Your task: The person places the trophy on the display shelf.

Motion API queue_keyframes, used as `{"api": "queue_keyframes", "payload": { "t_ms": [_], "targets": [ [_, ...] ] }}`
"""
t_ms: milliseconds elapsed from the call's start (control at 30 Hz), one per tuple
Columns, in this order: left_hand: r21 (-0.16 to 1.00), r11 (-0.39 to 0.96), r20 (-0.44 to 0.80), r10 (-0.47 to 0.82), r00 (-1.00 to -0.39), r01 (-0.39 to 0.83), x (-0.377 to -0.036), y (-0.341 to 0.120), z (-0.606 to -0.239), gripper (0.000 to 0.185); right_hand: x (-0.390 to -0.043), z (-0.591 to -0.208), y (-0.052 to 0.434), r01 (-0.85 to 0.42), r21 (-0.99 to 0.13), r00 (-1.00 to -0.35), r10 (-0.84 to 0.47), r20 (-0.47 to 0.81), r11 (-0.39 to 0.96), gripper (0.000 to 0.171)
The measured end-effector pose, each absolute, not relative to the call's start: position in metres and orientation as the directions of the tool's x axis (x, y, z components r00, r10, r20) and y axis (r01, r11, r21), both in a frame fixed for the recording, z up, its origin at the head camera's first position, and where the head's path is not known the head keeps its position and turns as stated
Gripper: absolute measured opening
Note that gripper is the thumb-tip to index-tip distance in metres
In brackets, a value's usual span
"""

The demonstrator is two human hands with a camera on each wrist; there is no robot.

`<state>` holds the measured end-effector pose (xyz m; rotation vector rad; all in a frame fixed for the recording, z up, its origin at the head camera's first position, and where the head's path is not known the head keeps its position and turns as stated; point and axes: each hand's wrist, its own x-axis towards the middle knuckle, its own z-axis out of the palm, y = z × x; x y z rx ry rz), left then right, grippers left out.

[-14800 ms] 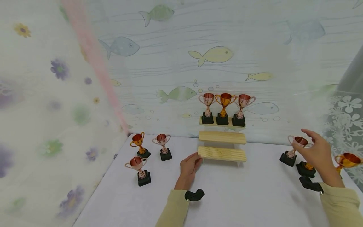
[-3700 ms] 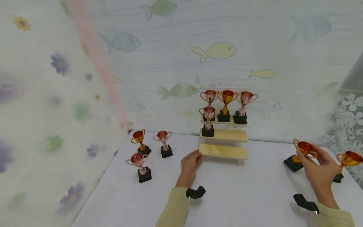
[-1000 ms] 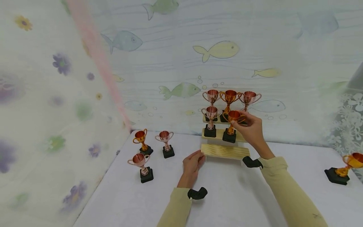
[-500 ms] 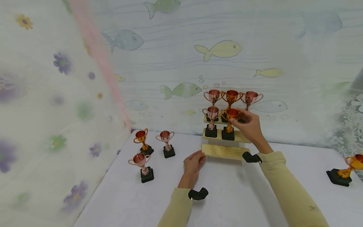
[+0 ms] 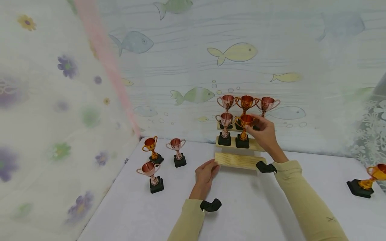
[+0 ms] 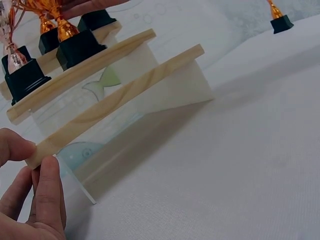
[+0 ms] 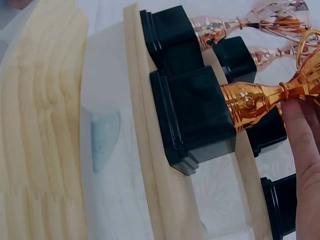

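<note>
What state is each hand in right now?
Left hand: closed, pinching the left end of the pale wooden bottom step.
Right hand: closed, holding the shiny gold two-handled, black-based trophy at the middle step.

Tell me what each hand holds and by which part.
Right hand: a gold trophy, where stem meets cup. Left hand: the bottom shelf, by its left end.

Head view looks forward-down; close wrist views share the rack (image 5: 240, 161).

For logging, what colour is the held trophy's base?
Black; the base shows best in the right wrist view.
</note>
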<state>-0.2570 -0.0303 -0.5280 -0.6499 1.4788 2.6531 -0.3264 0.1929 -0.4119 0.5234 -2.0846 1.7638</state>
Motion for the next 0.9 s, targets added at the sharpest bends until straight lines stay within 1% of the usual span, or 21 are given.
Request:
{"api": "queue_keyframes", "payload": {
  "t_ms": [100,233,333,400,633,733,900],
  "targets": [
    [0.806,-0.546,-0.374,-0.168,-0.912,-0.230,-0.257,-0.030,-0.528,0.035,-0.327,-0.416,0.193,-0.499,-0.851,-0.866,-0.042,0.499,0.165,0.043],
    [0.801,-0.553,-0.378,-0.166,-0.911,-0.231,-0.256,-0.028,-0.528,0.035,-0.325,-0.420,0.195,-0.487,-0.853,-0.872,-0.039,0.489,0.188,0.034],
    [0.800,-0.551,-0.378,-0.161,-0.912,-0.235,-0.256,-0.028,-0.528,0.035,-0.321,-0.422,0.198,-0.479,-0.860,-0.876,-0.029,0.482,0.175,0.029],
    [0.802,-0.549,-0.377,-0.160,-0.912,-0.235,-0.256,-0.028,-0.527,0.035,-0.319,-0.424,0.201,-0.484,-0.862,-0.873,-0.022,0.487,0.154,0.030],
    [0.809,-0.544,-0.364,-0.167,-0.916,-0.222,-0.256,-0.029,-0.527,0.034,-0.308,-0.436,0.217,-0.521,-0.853,-0.853,-0.051,0.519,0.026,0.043],
    [0.811,-0.539,-0.365,-0.165,-0.916,-0.226,-0.257,-0.030,-0.528,0.035,-0.300,-0.440,0.226,-0.525,-0.851,-0.849,-0.075,0.522,0.019,0.049],
    [0.811,-0.533,-0.380,-0.165,-0.910,-0.242,-0.255,-0.030,-0.526,0.035,-0.282,-0.442,0.245,-0.525,-0.849,-0.849,-0.111,0.516,0.064,0.054]
  ]
}}
